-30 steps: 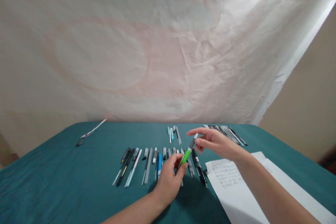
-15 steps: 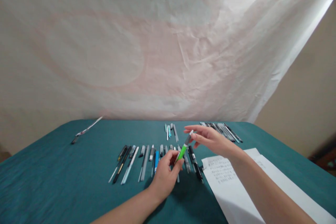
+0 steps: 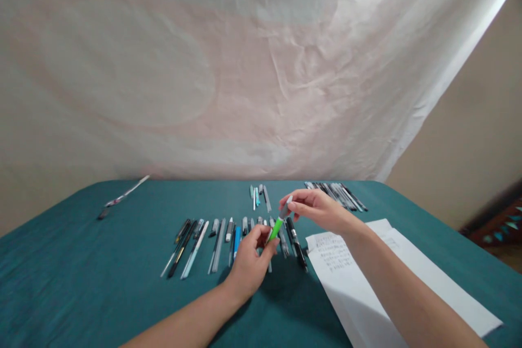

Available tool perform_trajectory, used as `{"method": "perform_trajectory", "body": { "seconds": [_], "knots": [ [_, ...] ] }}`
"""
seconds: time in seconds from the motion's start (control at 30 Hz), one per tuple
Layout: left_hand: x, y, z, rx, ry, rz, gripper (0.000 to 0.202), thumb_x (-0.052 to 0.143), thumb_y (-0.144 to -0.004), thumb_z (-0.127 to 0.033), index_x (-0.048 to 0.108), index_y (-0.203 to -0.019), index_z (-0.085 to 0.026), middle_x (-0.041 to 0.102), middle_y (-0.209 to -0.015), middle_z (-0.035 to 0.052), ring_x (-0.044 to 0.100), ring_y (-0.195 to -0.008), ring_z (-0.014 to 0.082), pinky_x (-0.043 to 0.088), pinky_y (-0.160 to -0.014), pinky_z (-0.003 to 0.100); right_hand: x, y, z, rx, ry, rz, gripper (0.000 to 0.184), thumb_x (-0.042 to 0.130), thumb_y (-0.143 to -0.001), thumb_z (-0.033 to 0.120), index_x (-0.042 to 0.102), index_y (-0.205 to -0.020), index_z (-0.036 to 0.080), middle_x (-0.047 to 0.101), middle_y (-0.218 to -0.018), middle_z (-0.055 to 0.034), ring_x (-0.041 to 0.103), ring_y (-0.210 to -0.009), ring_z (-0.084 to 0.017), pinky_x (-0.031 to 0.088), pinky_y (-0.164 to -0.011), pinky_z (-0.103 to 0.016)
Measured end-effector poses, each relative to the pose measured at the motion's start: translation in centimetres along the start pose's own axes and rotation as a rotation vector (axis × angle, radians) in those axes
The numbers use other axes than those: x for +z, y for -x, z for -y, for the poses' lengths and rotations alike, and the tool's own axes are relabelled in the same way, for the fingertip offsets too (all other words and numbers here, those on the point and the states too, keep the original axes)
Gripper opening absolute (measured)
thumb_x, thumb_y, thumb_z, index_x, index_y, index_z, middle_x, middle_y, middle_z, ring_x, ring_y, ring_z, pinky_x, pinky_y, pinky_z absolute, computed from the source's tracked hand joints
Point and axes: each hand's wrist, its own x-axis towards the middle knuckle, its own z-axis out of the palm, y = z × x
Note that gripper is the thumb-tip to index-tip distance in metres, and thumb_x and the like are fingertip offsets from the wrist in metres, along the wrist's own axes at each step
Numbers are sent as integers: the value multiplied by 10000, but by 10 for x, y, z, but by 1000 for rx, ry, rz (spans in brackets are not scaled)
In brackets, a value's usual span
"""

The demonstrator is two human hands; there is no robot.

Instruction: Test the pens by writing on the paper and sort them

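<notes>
A green pen with a grey end [image 3: 277, 227] is tilted up to the right above the table. My left hand [image 3: 252, 261] is closed around its lower green part. At the grey upper end, my right hand [image 3: 312, 207] has its thumb and fingers closed on the pen. Beneath and beside my hands lies a row of pens, among them a blue pen [image 3: 237, 240], a black pen [image 3: 297, 244] and a pale pen [image 3: 194, 250]. My left hand covers part of this row.
Behind the row lie a small group of pens [image 3: 257, 197] and a larger bundle of pens [image 3: 338, 196]. Written-on paper sheets [image 3: 367, 283] lie under my right forearm. A thin strip with a dark end [image 3: 124, 197] is at the far left. A pale sheet [image 3: 163, 76] hangs behind the green-covered table [image 3: 101, 272].
My right hand's fingers have closed on the grey end of the green pen, where they were looser before. The whole view has shifted slightly, so things sit a little more left and higher.
</notes>
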Motion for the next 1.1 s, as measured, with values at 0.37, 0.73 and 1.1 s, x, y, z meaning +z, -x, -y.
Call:
{"method": "perform_trajectory", "body": {
  "seconds": [0.37, 0.73, 1.1],
  "knots": [
    [-1, 0, -2, -8, -1, -12, 155, 492, -828, -314, 509, -881, -169, 523, -731, -7, 514, -669, 138, 409, -635, 248, 5, 0, 2, -25, -43, -32, 329, 563, -775, 410, 608, -982, 159, 634, -940, -66, 580, -808, -141, 474, -657, -250],
    [-3, 0, 1, 4, -12, -42, 155, 504, -821, -310, 532, -870, -166, 544, -742, 3, 509, -670, 139, 398, -631, 250, 5, 1, 0, 15, -126, -18, 388, 584, -759, 419, 589, -1061, 176, 627, -1005, -78, 575, -863, -158, 478, -680, -265],
    [-4, 0, 0, -14, 6, -71, 162, 521, -809, -319, 534, -860, -166, 536, -726, -2, 508, -660, 137, 404, -624, 240, 12, -3, -5, 29, -164, -84, 374, 600, -744, 429, 608, -1009, 165, 635, -916, -67, 587, -814, -160, 495, -650, -266]
  ]
}}
